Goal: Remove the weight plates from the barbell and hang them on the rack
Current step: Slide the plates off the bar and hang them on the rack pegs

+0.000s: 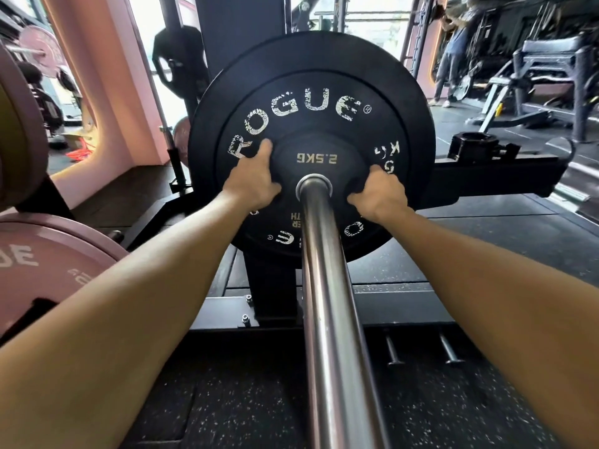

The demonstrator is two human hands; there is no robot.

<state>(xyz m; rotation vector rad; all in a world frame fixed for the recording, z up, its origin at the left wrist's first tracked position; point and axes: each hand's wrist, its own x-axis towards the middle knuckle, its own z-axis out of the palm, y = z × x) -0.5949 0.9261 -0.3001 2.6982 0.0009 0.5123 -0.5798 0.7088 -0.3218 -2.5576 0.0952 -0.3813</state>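
Note:
A steel barbell sleeve (324,286) runs from the bottom centre up into a stack of black plates. The front one is a small black 2.5 kg plate (316,147). Behind it sits a larger black Rogue bumper plate (311,102), with another black plate's rim (311,43) behind that. My left hand (251,179) grips the small plate's left edge, index finger stretched up onto the bumper plate. My right hand (377,192) grips the small plate's right edge, fingers curled around it.
Pink plates (48,264) hang on the storage rack at the left. A black rack upright (272,286) stands under the plates. A barbell collar (476,145) lies on a black beam at the right. A person (453,53) stands near benches at the far right.

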